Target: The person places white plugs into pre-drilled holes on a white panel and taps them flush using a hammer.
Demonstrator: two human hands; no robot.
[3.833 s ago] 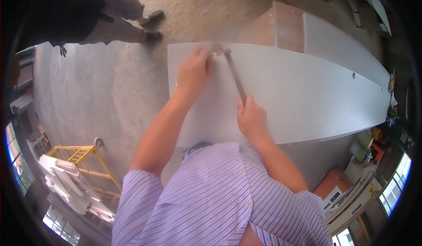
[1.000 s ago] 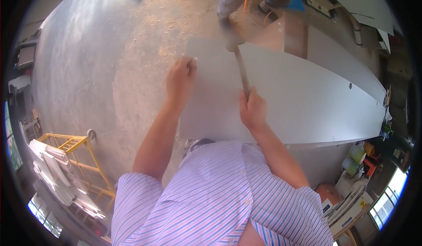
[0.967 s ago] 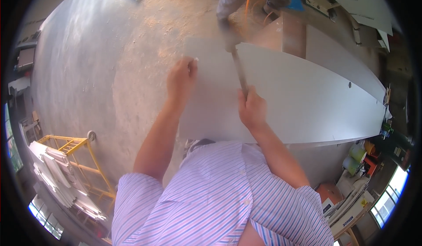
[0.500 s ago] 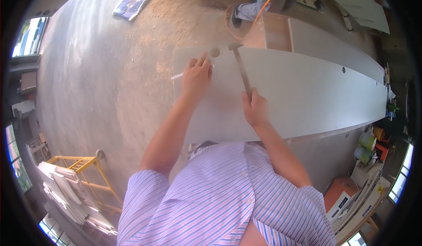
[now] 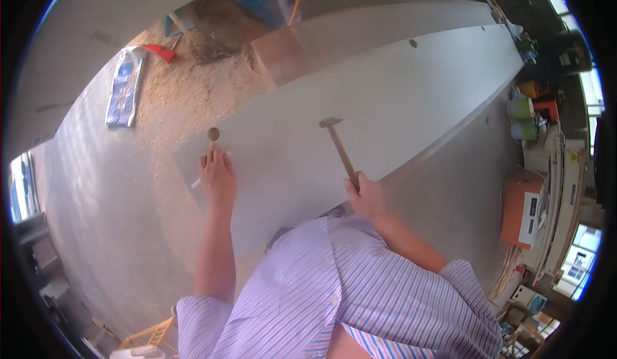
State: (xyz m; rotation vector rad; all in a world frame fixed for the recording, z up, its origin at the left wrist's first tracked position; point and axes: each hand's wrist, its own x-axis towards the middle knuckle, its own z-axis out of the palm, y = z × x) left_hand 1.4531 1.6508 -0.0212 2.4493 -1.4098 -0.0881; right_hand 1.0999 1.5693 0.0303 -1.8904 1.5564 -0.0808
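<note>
Fingers of the right hand (image 5: 367,197) are wrapped round the lower end of the wooden handle of a hammer (image 5: 342,148), thumb lying along it. The handle slants up and leftward from the grip, its metal head farthest from the fingers, over the white board (image 5: 302,160); whether the head touches the board cannot be told. Fingers of the left hand (image 5: 218,178) are partly curled round a white stick (image 5: 196,183), which juts out on the hand's left side, while one finger stretches forward to just beside a round hole (image 5: 213,134) near the board's left end. The board runs away to the upper right, with a second hole (image 5: 413,43) near its far edge. Beyond that edge stands a brown-and-white panelled piece (image 5: 276,54). Farther left, sawdust (image 5: 173,92) covers the floor beside a blue-and-white bag (image 5: 124,92).
</note>
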